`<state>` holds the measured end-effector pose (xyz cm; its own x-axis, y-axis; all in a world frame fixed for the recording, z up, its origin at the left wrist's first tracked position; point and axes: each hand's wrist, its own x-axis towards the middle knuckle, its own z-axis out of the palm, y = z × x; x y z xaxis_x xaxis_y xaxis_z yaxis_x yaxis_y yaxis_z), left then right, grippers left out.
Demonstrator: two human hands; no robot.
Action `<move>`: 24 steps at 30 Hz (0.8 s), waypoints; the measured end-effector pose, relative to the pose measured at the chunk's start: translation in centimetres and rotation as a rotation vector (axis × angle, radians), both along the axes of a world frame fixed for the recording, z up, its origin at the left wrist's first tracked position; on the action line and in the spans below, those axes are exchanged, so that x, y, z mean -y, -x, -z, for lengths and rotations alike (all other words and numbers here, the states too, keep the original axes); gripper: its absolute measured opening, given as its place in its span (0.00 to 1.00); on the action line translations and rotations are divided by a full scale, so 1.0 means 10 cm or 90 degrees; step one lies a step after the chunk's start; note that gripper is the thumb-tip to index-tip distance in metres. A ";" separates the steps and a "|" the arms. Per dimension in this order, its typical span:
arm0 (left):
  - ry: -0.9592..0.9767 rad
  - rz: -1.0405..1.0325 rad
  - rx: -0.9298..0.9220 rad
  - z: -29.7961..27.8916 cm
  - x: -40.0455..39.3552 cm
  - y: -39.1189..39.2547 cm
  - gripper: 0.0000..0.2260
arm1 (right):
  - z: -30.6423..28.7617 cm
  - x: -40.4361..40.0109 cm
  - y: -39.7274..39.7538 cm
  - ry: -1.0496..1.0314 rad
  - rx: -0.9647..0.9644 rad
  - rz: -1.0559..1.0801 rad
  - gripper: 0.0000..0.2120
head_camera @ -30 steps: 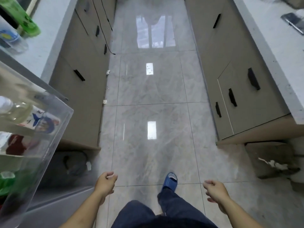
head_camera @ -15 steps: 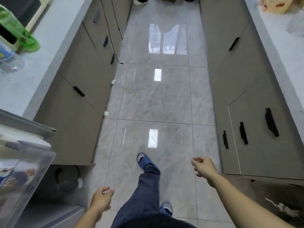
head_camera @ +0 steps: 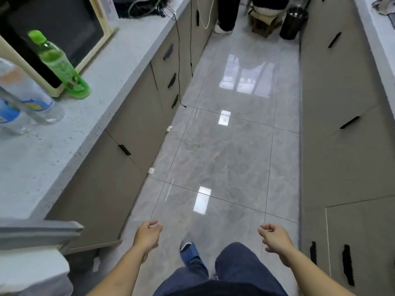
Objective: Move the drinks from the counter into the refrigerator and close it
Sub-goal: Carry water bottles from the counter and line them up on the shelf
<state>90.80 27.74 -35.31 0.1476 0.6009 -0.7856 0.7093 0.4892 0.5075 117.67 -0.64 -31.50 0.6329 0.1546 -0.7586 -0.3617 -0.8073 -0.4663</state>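
Note:
A green bottle point(head_camera: 56, 63) with a green cap stands on the grey counter point(head_camera: 89, 116) at the upper left, in front of a cream microwave point(head_camera: 64, 28). Two clear bottles point(head_camera: 25, 97) with blue labels stand left of it at the frame's edge. The top edge of the grey refrigerator door point(head_camera: 40, 229) shows at the lower left. My left hand point(head_camera: 147, 233) and my right hand point(head_camera: 274, 237) hang low over the floor, fingers loosely curled, holding nothing. Both hands are well away from the bottles.
A glossy grey tiled aisle point(head_camera: 224, 146) runs between two rows of beige cabinets with black handles. A black cable point(head_camera: 179, 60) hangs down the left cabinets. At the far end stand a person's legs point(head_camera: 226, 13), a wooden stool point(head_camera: 265, 24) and a black bin point(head_camera: 294, 22).
The view has lifted and moved forward along the aisle; the clear refrigerator door shelf has dropped out of view and the bottles on the counter are closer. Both hands stay empty.

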 end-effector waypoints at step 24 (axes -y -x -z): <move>-0.031 -0.506 -0.100 -0.32 -0.08 -0.98 0.09 | 0.19 -3.06 -2.04 -0.016 -0.070 -0.475 0.04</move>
<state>100.63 28.53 -32.13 -0.4475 0.5140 -0.7318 0.2237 0.8567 0.4649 138.06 30.00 -33.36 0.2742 0.5308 -0.8019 0.2312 -0.8458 -0.4807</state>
